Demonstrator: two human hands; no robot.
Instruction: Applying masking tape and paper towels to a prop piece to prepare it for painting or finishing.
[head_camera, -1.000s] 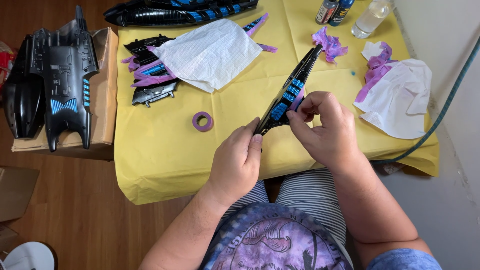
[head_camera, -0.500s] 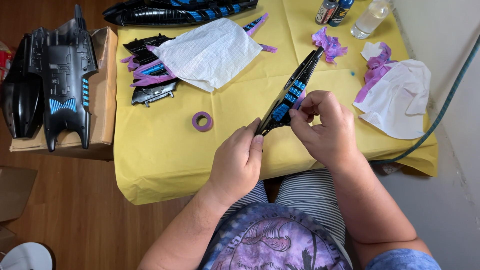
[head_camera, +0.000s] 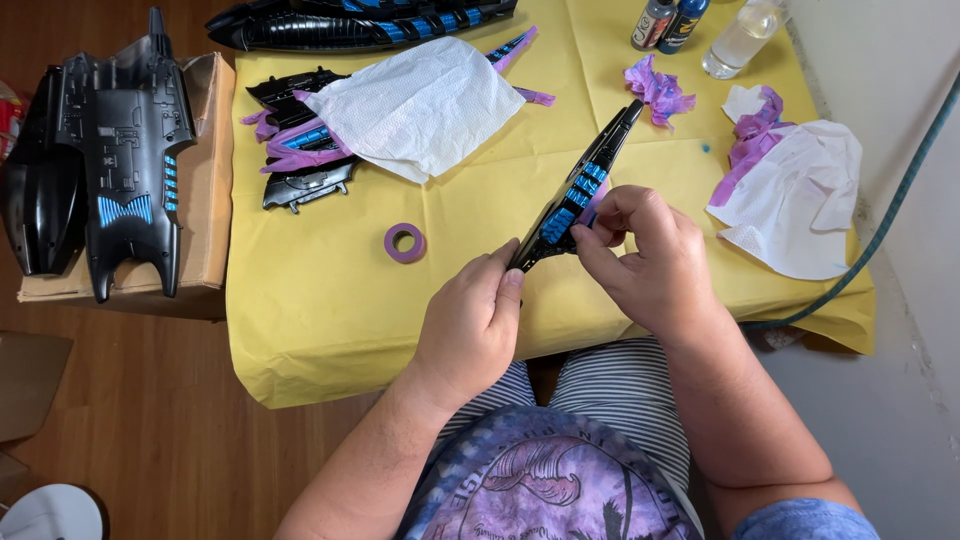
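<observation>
Nothing moved – left hand, right hand both clamp black-blue part

Two bare forearms, no sleeves reaching them, left hand at about 9 o'clock of the right hand, purple tie-dye shirt with a dark line-drawn print at 6 o'clock, blue-grey sleeve edge at 5 o'clock, grey-and-white striped shorts
</observation>
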